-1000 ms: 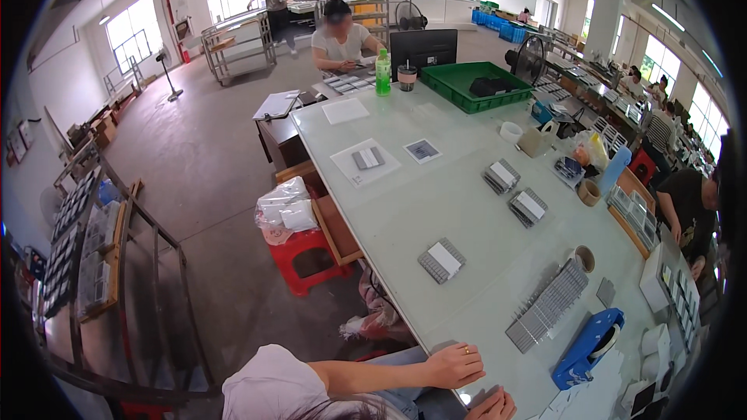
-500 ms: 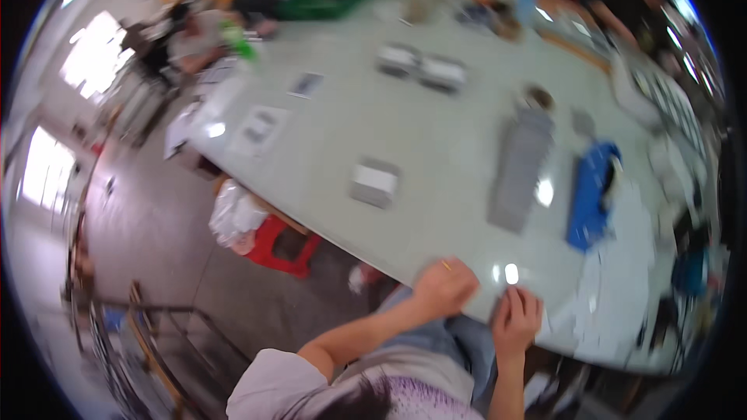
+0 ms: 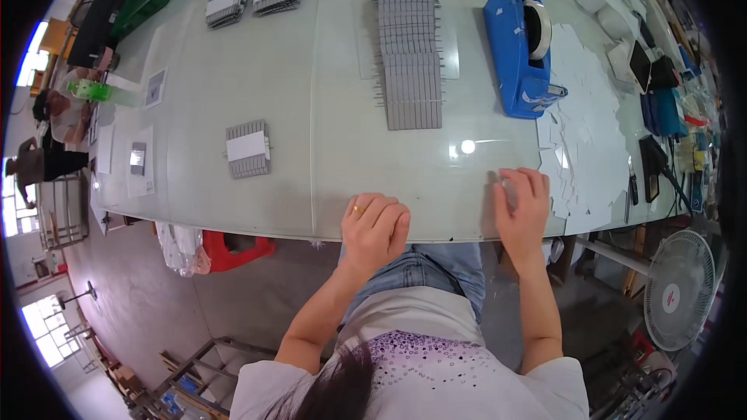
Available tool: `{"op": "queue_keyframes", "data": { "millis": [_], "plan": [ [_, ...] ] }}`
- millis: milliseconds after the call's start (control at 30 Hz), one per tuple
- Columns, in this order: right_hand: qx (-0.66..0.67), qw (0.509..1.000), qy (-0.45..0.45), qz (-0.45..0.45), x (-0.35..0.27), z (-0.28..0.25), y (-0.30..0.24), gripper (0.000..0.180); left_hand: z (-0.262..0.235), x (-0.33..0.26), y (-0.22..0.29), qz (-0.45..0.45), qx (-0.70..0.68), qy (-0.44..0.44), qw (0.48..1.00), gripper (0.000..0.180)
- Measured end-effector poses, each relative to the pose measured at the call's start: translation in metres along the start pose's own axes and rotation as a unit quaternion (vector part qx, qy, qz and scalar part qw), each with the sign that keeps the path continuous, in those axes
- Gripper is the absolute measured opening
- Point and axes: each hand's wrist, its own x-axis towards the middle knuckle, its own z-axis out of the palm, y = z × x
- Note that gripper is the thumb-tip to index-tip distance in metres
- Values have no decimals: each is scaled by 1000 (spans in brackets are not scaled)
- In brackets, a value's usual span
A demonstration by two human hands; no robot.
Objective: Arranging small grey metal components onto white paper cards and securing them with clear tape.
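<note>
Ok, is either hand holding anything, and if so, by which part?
Nothing is visibly held. The right hand is open with nothing visible in its grasp; the left hand is curled, its palm hidden, so something inside can't be ruled out.

Right, I'm at this pale, shiny table (image 3: 350, 159), a light (image 3: 468, 147) glinting in its top; grey floor (image 3: 175, 295) below, red stool (image 3: 226, 255) by the near edge, left, windows (image 3: 47, 328) glowing far left, fan (image 3: 678, 292) on my right.
</note>
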Motion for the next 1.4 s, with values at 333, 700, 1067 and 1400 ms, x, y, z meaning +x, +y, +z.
{"op": "queue_keyframes", "data": {
  "millis": [333,700,1067,1400],
  "plan": [
    [95,984,-90,-119,47,42,-40,20,-17,19,-1,-193,-109,-1,975,7],
    [206,973,-50,-92,118,73,-3,5,-7,107,-85,-226,-92,-56,968,7],
    [183,975,-39,-116,117,76,-1,4,4,104,-94,-222,-107,-56,968,5],
    [173,977,-39,-120,116,77,-1,3,6,104,-95,-201,-85,-79,973,6]
  ]
}}
